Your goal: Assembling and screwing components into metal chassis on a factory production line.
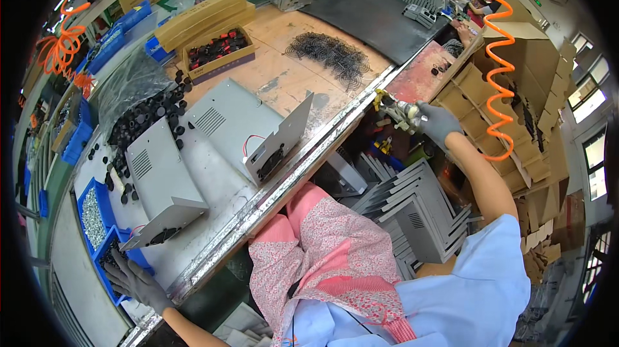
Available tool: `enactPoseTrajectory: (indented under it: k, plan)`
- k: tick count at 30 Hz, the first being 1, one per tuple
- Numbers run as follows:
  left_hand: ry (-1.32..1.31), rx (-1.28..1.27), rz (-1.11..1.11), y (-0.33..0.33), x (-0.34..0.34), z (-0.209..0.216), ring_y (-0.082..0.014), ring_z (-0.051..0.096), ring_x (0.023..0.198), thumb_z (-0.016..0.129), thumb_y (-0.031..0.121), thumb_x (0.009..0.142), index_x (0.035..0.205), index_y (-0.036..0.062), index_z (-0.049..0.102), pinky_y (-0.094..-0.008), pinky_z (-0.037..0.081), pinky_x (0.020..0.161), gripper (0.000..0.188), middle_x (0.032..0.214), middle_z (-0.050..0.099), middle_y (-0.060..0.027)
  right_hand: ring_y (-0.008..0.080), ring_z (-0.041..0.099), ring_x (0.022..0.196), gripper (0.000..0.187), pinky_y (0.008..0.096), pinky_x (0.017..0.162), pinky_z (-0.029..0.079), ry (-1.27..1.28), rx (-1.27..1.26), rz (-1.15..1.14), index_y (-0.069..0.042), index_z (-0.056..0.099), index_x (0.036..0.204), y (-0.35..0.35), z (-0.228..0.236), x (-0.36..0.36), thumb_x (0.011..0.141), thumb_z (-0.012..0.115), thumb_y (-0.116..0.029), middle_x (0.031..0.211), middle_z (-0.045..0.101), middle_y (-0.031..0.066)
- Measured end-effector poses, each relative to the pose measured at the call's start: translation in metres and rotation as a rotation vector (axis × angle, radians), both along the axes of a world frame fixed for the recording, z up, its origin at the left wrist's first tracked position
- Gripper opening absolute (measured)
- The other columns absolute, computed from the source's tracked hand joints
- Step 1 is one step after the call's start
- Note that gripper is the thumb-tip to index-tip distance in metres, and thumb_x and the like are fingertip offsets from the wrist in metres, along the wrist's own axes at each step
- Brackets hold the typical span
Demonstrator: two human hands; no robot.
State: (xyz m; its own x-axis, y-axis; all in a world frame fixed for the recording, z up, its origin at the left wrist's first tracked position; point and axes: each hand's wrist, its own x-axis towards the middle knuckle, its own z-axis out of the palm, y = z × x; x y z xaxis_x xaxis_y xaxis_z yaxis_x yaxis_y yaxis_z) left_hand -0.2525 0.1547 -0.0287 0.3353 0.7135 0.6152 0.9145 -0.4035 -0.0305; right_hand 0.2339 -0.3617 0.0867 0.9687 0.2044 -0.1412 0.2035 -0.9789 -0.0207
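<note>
1. My left hand, gloved in grey, lies at the near left with fingers loosely spread over the near blue bin; whether a fingertip touches any of its dark contents, I cannot tell.
2. My right hand, also gloved, is closed around a metal tool with a yellow end, held at the right beyond the table edge. Whether the orange coiled hose feeds it is not clear.
3. Step in hand, as I judge it: selecting small parts on the left, tool at the ready on the right. The next move seems to call for a fine pinch, and a tool kept steady.
4. Edges: the left bent panel has its upturned flange just beside the bin; the right bent panel raises its flange near the table edge. Below the tool, stacked grey panels present many corners.
5. Room: a bare strip of tabletop separates the two panels. Farther right, dark wire guards lie well apart from both of my hands.
</note>
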Motion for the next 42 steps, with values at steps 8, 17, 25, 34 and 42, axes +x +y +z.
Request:
enactPoseTrajectory:
  k: [8,17,25,34,42]
  plan:
    - [-0.583,0.022,-0.405,-0.093,0.045,0.009,-0.0374,0.039,0.127,0.045,0.023,0.097,0.127,-0.004,0.048,-0.0457,0.033,0.106,0.04,0.137,0.04,-0.0245,0.0319,0.062,0.1,0.034,0.0425,0.085,0.048,0.032,-0.342,0.257,-0.012,0.063,0.104,0.056,0.008,0.064,0.076,0.061,-0.031,0.106,0.065,0.0127]
    - [-0.492,-0.468,-1.071,-0.159,0.174,0.02,-0.0334,0.056,0.103,0.069,0.014,0.075,0.113,0.0021,0.058,-0.0428,0.045,0.09,0.041,0.113,0.057,-0.0182,0.0315,0.062,0.097,0.038,0.0409,0.085,0.048,-0.04,-0.107,0.595,-0.01,0.066,0.104,0.172,0.01,0.088,0.082,0.061,-0.04,0.101,0.066,0.0129]
    - [-0.483,-0.65,-1.073,-0.156,0.247,0.014,-0.0291,0.059,0.099,0.068,0.009,0.067,0.107,0.0073,0.058,-0.0469,0.039,0.101,0.041,0.103,0.06,-0.0131,0.032,0.061,0.098,0.038,0.0405,0.085,0.047,0.002,0.282,0.822,-0.011,0.062,0.113,0.338,-0.021,0.097,0.084,0.06,-0.036,0.103,0.064,0.0156]
    - [-0.485,-0.738,-1.073,-0.12,0.201,0.018,-0.0283,0.058,0.097,0.071,0.007,0.063,0.098,0.0064,0.06,-0.0445,0.041,0.097,0.036,0.099,0.061,-0.0106,0.0343,0.054,0.104,0.044,0.0426,0.086,0.047,-0.32,0.37,0.944,-0.022,0.051,0.125,0.484,-0.057,0.129,0.083,0.06,-0.032,0.112,0.054,0.0148]
    - [-0.51,-0.786,-1.14,-0.111,0.208,0.018,-0.0273,0.064,0.094,0.07,0.012,0.071,0.097,0.0037,0.063,-0.0368,0.048,0.083,0.028,0.094,0.065,-0.0111,0.0341,0.045,0.118,0.05,0.0425,0.097,0.042,-0.308,0.306,0.934,-0.025,0.049,0.129,0.579,-0.106,0.161,0.08,0.058,-0.015,0.125,0.05,0.0121]
